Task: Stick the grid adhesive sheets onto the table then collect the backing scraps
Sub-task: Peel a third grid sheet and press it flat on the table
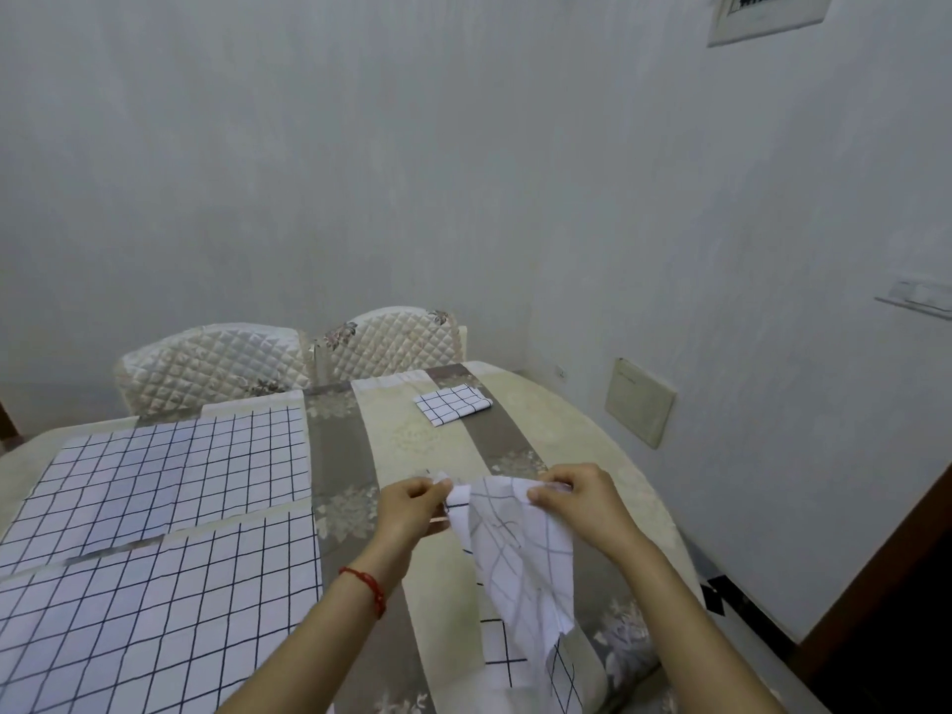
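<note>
Grid adhesive sheet (520, 548): thin, limp, crumpling; left hand (412, 505) and right hand (582, 499) are pinching its top corners, peeling backing apart.

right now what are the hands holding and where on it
Both hands pinch the top edge of a white grid-printed adhesive sheet: left hand at its upper left corner, right hand at its upper right; the rest hangs down.

Beyond my two pinching hands, left hand (412, 507) and right hand (582, 502), I see bare tablecloth (407, 430) open up to the folded grid sheet (453, 403). Left of the grip, two stuck grid sheets (170, 456) lie flat, no obstacle. The held sheet (520, 553) drapes below, blocking the near edge.
</note>
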Demonstrator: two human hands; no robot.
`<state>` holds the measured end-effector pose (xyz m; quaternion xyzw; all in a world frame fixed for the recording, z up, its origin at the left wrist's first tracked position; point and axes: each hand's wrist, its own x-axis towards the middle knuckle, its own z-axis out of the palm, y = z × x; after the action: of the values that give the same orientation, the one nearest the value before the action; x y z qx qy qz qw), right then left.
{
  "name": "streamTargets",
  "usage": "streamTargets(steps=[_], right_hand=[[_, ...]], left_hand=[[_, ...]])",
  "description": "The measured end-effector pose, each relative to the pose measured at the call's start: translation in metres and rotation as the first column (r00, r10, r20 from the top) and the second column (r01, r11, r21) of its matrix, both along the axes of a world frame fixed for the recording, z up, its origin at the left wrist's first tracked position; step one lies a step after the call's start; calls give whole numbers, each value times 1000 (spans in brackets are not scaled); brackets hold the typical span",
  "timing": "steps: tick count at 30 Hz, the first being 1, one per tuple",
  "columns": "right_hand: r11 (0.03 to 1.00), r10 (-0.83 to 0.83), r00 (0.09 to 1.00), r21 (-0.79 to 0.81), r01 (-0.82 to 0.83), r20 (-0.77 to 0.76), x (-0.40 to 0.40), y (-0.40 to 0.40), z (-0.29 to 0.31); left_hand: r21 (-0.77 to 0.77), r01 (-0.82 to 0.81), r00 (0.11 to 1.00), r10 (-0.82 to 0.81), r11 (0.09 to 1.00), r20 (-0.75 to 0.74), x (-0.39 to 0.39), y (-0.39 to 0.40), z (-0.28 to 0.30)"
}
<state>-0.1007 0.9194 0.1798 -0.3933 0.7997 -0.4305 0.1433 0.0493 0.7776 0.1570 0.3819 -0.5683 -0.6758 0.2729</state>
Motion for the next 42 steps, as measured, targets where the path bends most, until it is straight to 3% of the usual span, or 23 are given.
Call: streamTargets(steps=[7, 17, 23, 29, 33, 38, 42], right_hand=[[976, -209, 974, 39, 213, -86, -59, -9, 4], [966, -253, 962, -75, 246, -105, -154, -50, 17], [938, -256, 964, -261, 229, -74, -217, -80, 33], [876, -234, 969, -451, 174, -81, -243, -81, 43], [840, -196, 980, -523, 144, -45, -241, -61, 30], [853, -193, 980, -500, 148, -38, -234, -31, -4], [892, -196, 980, -418, 170, -21, -231, -8, -44]], left_hand=[[-162, -37, 993, 54, 986, 106, 11, -59, 5], [-365, -138, 948, 229, 921, 219, -33, -114, 22], [-455, -335, 886, 440, 825, 145, -75, -140, 52], [-562, -423, 861, 508, 711, -6, -72, -138, 72], [-618, -401, 864, 503, 676, -11, -57, -121, 58], [-716, -319, 865, 499, 621, 47, -36, -92, 26], [-867, -159, 884, 460, 473, 89, -17, -67, 2]])
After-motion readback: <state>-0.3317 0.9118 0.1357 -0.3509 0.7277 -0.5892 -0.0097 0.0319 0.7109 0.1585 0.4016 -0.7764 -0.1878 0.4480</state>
